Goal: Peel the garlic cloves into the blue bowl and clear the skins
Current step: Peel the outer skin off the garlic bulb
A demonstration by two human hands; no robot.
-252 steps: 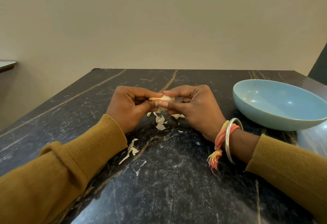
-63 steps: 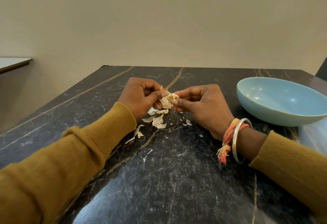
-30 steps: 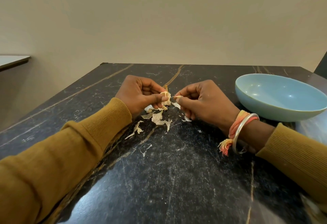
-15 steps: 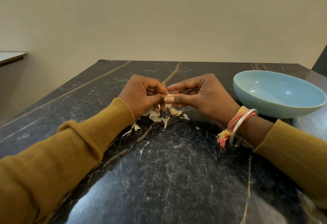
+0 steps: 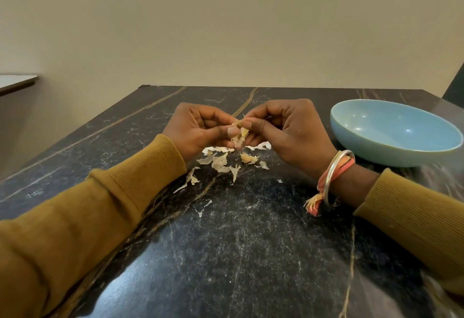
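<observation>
**Together, the left hand (image 5: 195, 126) and right hand (image 5: 288, 131) pinch one garlic clove (image 5: 241, 134) over its loose skins (image 5: 219, 162)**

Right at the grip, thumb and curled fingers of each hand close on the same clove from opposite sides, and the fingertips of the two hands meet around it. The clove is pale, with papery skin hanging from its underside. It is held in the air just above the tabletop (image 5: 251, 242).

Directly below the grip, the skins lie scattered on the dark, veined stone, and a few flakes trail toward the left wrist. One yellowish scrap among them may be skin or a bit of clove; I cannot tell which.

To the right, the blue bowl (image 5: 371, 150) stands on the tabletop, near the right hand but not touching it. Its inside shows smooth glaze with small glints of light.

On the right wrist sit a silver bangle (image 5: 334, 177) and an orange-pink thread band (image 5: 346, 164) with a frayed tassel. Mustard ribbed sleeves (image 5: 100, 217) cover both forearms. Behind the tabletop is a plain beige wall (image 5: 226, 28), with a pale ledge (image 5: 15, 82) at the far left.
</observation>
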